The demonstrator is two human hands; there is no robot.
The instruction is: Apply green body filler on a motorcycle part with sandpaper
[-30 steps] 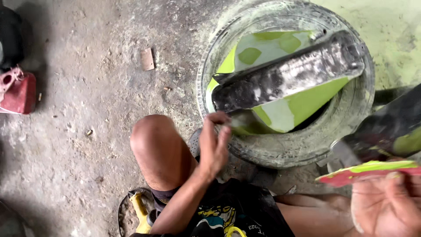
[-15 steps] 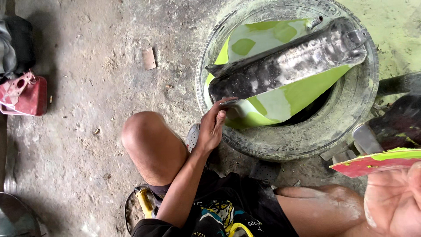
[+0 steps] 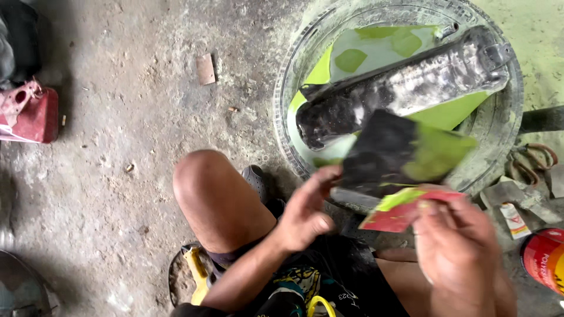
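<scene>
concrete floor: hands point(image 3: 382, 235) now meet, seemingly around a blurred dark-green sheet point(image 3: 405, 152).

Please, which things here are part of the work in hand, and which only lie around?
In use: left hand, right hand, red spreader card, dark sheet smeared with green, green-and-black panel on the tyre.

Lying about: red container, putty tin, small tube, brick chip.

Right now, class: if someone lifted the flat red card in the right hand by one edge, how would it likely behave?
The red card looks thin and flat, so probably light and somewhat bendy. Green paste smeared on it may make it slippery. The right hand pinches its edge, suggesting little weight.
</scene>
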